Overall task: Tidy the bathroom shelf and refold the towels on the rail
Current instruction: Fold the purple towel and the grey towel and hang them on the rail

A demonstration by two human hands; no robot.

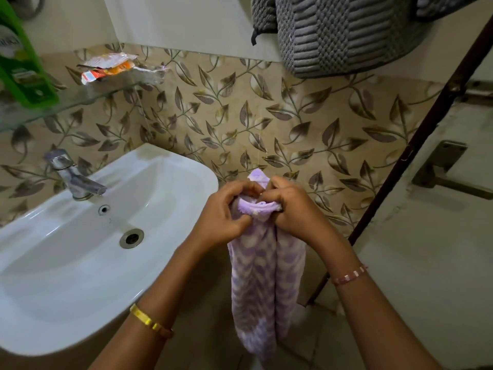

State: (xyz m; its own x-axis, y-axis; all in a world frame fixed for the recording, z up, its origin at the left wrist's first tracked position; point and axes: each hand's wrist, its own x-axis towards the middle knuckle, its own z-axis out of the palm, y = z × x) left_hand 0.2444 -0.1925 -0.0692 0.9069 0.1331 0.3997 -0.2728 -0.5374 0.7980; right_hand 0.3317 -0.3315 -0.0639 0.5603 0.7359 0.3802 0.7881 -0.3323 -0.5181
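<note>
White basin (pixel 186 188); steel tap (pixel 73 177)

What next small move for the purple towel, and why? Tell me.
Probably draw the two hands apart to spread the top edge. Left hand and right hand pinch the purple towel close together, so it hangs bunched, too crumpled to fold.

No legible text anywhere; green bottle (pixel 22 57) at upper left carries white label with lettering, cut off by frame edge and too blurred to read; crumpled orange-and-white sachets (pixel 112 66) on glass shelf (pixel 80 98) show printed colour patches, no letters readable; no numbers, no signs, no brand marks made out.
</note>
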